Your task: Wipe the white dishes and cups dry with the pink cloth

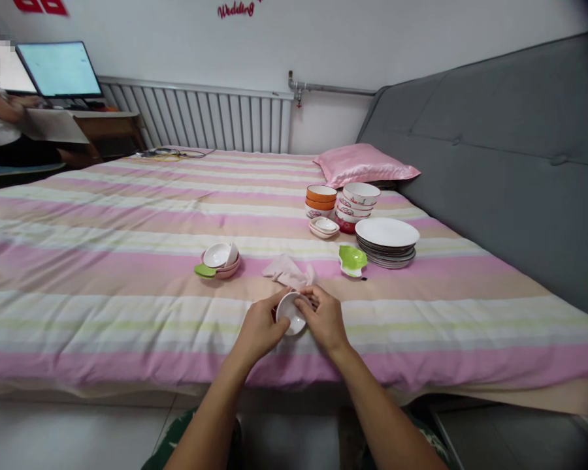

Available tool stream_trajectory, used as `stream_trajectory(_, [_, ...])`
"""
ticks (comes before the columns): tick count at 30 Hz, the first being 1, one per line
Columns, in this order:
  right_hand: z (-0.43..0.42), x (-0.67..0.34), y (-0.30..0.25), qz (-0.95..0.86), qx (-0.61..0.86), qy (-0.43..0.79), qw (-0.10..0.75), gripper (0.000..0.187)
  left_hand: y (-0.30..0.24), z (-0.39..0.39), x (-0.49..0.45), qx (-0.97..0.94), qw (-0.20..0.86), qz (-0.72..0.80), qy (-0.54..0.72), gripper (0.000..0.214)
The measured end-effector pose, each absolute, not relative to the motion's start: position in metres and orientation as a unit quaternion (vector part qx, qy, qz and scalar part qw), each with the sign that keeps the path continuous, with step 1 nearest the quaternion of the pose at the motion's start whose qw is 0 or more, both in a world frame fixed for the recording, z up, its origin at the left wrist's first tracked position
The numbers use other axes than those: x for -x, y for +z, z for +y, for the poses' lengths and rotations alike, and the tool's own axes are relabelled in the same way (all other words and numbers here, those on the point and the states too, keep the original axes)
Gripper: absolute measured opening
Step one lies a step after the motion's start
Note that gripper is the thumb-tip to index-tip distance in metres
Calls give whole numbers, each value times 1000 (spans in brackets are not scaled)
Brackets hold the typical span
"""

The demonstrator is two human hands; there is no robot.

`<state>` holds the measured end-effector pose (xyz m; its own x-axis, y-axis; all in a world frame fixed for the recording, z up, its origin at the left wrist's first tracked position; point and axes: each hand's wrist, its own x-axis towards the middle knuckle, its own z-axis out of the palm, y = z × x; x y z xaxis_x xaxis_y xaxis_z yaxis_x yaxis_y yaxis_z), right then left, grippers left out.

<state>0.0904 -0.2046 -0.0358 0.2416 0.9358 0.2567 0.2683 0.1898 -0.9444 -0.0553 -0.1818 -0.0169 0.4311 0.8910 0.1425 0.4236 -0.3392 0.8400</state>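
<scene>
Both hands grip a small white bowl (291,314) at the bed's (127,307) near edge: left hand (262,328) and right hand (324,318) clamped on its rim, pink cloth (288,269) just behind.

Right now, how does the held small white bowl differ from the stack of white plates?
The small white ceramic bowl is deep and tilted, held between left hand and right hand; the stack of white plates is flat, wider, lying on the striped bed. Both are white.

Striped bed (127,222) with pillow (365,163), bowl stacks (321,199), plates (386,240), pink cloth (289,271)
</scene>
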Motion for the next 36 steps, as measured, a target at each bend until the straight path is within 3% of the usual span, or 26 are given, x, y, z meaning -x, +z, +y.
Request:
stream_trajectory(11, [-205, -89, -35, -555, 549, 299, 549, 13, -15, -184, 56, -766, 331, 465, 294, 64])
stream_trajectory(22, [-193, -92, -45, -329, 564, 366, 663, 29, -19, -185, 41, -623, 527, 418, 399, 60])
stream_trajectory(36, [-197, -89, -36, -326, 540, 373, 680, 28, -19, -182, 39, -592, 556, 377, 445, 59])
